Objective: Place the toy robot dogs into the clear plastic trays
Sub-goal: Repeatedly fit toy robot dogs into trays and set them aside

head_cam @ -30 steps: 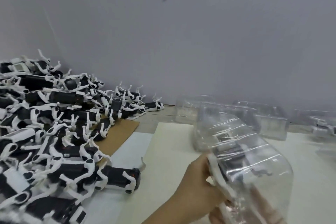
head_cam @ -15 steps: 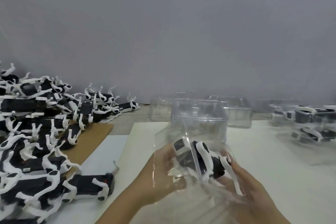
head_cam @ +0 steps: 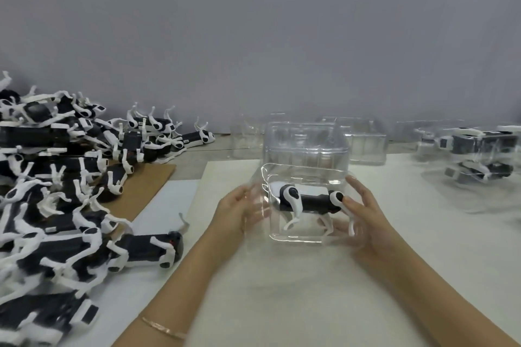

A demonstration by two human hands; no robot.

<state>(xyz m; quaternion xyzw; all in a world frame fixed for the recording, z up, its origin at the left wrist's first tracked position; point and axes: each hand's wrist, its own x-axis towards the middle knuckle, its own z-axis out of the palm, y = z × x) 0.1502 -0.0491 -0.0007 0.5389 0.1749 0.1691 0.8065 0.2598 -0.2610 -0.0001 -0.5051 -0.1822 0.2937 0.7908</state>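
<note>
Gripping the glossy, round-cornered clear plastic tray (head_cam: 296,237) from both sides, with the left hand (head_cam: 236,207) curled round its left wall and the right hand (head_cam: 369,214) pinching its right wall, and with a smooth black-bodied, white-legged toy robot dog (head_cam: 313,201) lodged inside, between the fingers.

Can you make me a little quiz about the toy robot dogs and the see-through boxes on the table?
1. True or false: a black-and-white toy robot dog is inside the clear plastic tray nearest the person.
2. The big pile of loose black-and-white toy dogs lies: A, on the person's left; B, on the person's right; C, on the wall.
3. Fill in: the left hand and right hand both hold the ____.
Key: 1 true; 2 A; 3 tray.
</note>
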